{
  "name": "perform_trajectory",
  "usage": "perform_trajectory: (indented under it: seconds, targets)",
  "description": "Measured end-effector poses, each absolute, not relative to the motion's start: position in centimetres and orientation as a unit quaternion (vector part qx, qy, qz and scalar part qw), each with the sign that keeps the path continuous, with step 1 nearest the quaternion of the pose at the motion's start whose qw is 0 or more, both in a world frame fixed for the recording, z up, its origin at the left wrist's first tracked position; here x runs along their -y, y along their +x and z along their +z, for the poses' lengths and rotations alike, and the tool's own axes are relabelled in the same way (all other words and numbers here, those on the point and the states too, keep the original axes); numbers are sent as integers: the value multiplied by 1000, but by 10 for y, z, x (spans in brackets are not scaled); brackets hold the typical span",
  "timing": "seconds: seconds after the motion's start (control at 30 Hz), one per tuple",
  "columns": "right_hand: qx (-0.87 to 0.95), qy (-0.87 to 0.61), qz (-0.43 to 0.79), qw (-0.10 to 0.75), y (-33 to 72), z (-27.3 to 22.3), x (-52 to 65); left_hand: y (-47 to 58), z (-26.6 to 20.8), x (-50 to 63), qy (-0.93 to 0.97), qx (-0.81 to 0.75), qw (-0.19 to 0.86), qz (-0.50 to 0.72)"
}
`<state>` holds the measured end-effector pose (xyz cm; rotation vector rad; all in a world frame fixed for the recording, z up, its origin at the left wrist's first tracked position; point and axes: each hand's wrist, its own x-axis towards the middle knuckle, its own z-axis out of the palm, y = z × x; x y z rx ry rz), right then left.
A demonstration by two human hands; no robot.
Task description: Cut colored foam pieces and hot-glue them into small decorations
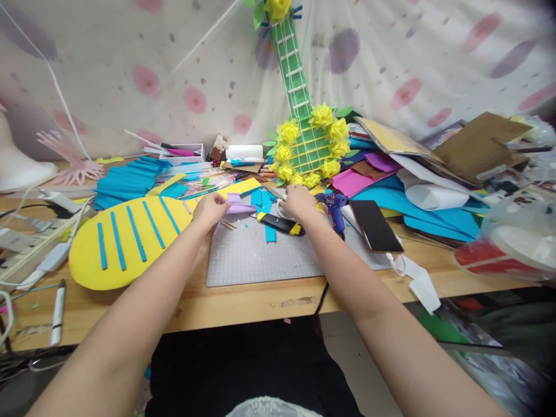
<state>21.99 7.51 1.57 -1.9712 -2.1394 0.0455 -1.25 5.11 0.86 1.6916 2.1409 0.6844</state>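
Pinched in my left hand is a piece of light purple paper, with folded or loose ends pointing right. My right hand is closed around the pale handles of a pair of scissors, whose blades point to the left. Just below lies a black and yellow utility knife, across blue paper strips on the grey cutting mat. A yellow guitar-shaped piece with blue stripes rests left of my left hand. The fingertips of my right hand are partly hidden.
A blue glue gun and a phone lie right of my right hand. Behind stands a green guitar with yellow paper flowers. Coloured paper is piled at right, near a plastic tub. A power strip sits left.
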Motion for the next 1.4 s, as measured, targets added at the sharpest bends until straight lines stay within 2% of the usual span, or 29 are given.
perform_trajectory:
  seconds: [0.1, 0.23, 0.33, 0.47, 0.57, 0.67, 0.8, 0.97, 1.17, 1.3, 1.4]
  targets:
    - [742, -629, 103, 207, 204, 23, -68, -11, 5, -54, 609, -686, 153, 366]
    - [685, -527, 413, 288, 174, 25, -62, 1, 3, -46, 609, -631, 125, 464]
    - [601, -418, 591, 340, 161, 21, -60, 13, 1, -32, 631, -616, 69, 467]
    - [510, -334, 683, 401, 155, 11, -59, 25, -9, -17, 742, -551, -6, 382]
    - [466, -351, 669, 460, 154, 0, -62, 29, -14, -13, 801, -499, -14, 330]
    - [452, -414, 625, 484, 156, -13, -66, 21, -15, -11, 783, -514, -25, 349]
    - [502, -455, 559, 478, 164, -27, -72, -7, -13, -10, 698, -611, -16, 373]
    - [596, -497, 452, 439, 169, -34, -72, -34, -17, -14, 792, -554, 54, 252]
    - [631, -530, 403, 397, 167, -27, -64, -35, -24, -16, 805, -565, 47, 173]
    - [635, -527, 396, 403, 169, -22, -63, -32, -26, -19, 809, -552, 50, 195]
    - [621, -515, 414, 422, 169, -23, -65, -27, -25, -20, 783, -543, 81, 294]
